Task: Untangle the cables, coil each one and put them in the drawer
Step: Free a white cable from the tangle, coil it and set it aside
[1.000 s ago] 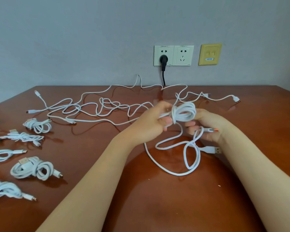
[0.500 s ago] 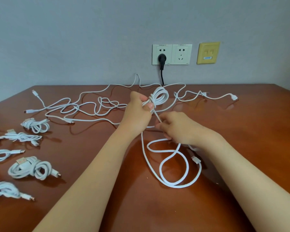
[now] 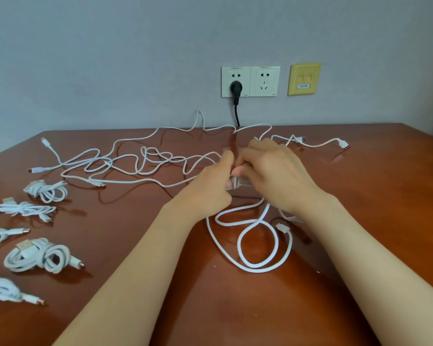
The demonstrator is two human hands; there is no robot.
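Above the middle of the table (image 3: 385, 171), the left hand (image 3: 210, 188) grips a small coil of the white cable (image 3: 265, 213). The right hand (image 3: 278, 176) curls over the same coil (it is blurred there), and the rest trails in loose loops toward the near edge. Tangled cables (image 3: 140, 163) sprawl along the far edge; coiled cables (image 3: 40, 255) line the left edge.
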